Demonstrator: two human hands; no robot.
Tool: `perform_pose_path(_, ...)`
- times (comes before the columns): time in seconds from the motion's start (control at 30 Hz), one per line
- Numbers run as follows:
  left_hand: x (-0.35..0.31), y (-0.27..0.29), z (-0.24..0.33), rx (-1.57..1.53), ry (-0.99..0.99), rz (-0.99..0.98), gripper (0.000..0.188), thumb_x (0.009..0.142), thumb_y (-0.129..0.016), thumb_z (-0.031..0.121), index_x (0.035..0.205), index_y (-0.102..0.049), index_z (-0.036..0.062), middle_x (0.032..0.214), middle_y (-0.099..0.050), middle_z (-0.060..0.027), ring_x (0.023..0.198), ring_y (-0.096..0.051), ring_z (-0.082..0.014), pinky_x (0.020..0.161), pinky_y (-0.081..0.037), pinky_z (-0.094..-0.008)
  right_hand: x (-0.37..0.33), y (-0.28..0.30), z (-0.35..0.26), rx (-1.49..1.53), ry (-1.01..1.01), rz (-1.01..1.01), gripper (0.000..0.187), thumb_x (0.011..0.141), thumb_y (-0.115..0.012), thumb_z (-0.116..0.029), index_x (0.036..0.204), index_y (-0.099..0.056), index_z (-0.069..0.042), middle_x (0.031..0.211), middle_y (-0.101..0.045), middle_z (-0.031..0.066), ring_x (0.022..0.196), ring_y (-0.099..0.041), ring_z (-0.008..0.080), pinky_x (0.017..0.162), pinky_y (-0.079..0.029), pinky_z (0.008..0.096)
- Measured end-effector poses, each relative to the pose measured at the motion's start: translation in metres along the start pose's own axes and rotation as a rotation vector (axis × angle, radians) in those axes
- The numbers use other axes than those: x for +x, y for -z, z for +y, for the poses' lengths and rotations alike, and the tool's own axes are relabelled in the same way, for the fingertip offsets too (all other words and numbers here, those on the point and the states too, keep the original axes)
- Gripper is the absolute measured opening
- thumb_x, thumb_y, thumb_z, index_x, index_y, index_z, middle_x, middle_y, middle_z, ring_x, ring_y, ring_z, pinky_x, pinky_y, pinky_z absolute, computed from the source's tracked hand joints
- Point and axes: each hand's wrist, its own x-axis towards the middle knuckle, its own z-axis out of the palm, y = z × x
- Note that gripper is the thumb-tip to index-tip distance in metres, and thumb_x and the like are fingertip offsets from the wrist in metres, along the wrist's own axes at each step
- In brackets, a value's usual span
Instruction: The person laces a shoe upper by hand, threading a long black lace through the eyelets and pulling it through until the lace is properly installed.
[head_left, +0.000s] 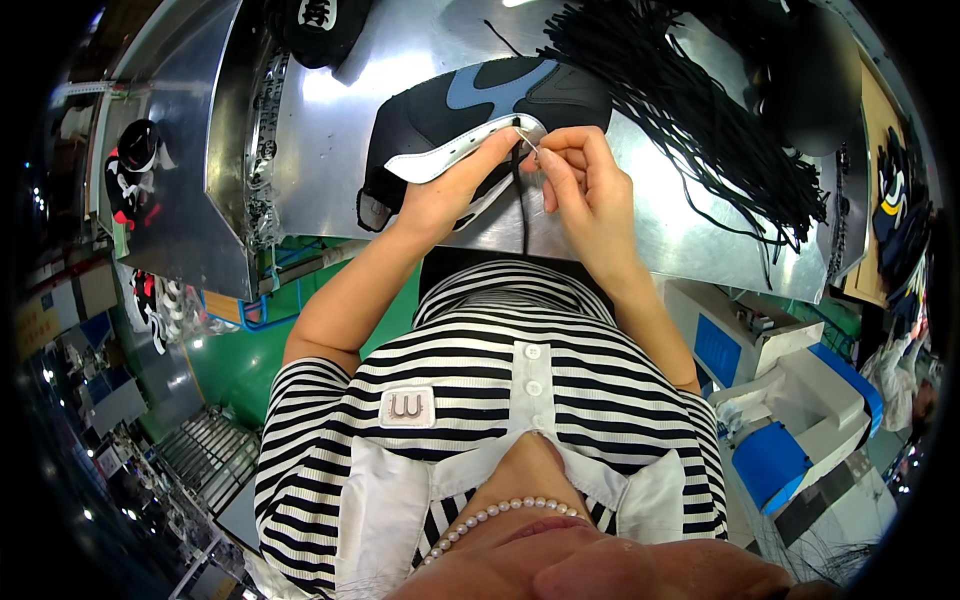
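Note:
A black shoe upper (408, 128) with a blue-grey overlay lies on the metal table, its white inner edge with a row of eyelet holes (437, 163) turned up. My left hand (440, 205) is closed on that edge, thumb along the white strip. A black shoelace (523, 215) hangs from the strip's far end down toward me. In my right hand (595, 195), thumb and forefinger pinch a thin silvery tool (531, 147), its tip close to the lace and the end hole. Its exact shape is too small to make out.
A large bundle of black laces (700, 120) spreads across the right of the metal table (320, 170). At the back left sits another black shoe piece (318, 30). A raised metal ledge (180, 150) runs along the left. White and blue bins (790, 430) stand below right.

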Motion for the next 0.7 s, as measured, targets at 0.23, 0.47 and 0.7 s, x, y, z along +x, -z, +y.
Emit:
perform_pose_path(0.23,-0.008,-0.001,-0.004,0.102,-0.052,-0.003,0.021,0.096,-0.067,0.014,0.111,-0.071,0.0003,0.1,-0.07,0.0008,0.087,-0.062,-0.0051,0.073,-0.049,-0.0195,0.0,0.008,0.005,-0.074,0.025,-0.002,0.009,0.098,-0.057,-0.006,0.105,-0.055,0.0,0.084,-0.072,0.0097,0.063,-0.063,0.0121,0.057,-0.049,0.0252)
perform_pose_path(0.47,-0.027,0.002,-0.028,0.854,-0.383,-0.135,0.033,0.1,-0.057,0.018,0.126,-0.061,-0.0022,0.115,-0.067,-0.0081,0.106,-0.064,-0.0162,0.092,-0.05,-0.0283,0.006,0.003,0.018,-0.455,0.063,0.007,0.02,0.097,-0.055,-0.013,0.112,-0.046,-0.003,0.084,-0.067,0.0225,0.08,-0.066,0.0445,0.07,-0.052,0.049)
perform_pose_path(0.7,-0.005,0.021,-0.018,0.132,0.006,-0.042,0.03,0.1,-0.06,0.024,0.114,-0.068,-0.0005,0.107,-0.07,-0.0056,0.097,-0.064,-0.0117,0.086,-0.051,-0.0248,0.01,0.032,-0.011,-0.593,0.149,-0.08,0.026,0.088,-0.068,-0.006,0.111,-0.058,0.0,0.092,-0.069,0.0108,0.076,-0.069,0.0215,0.066,-0.052,0.0334)
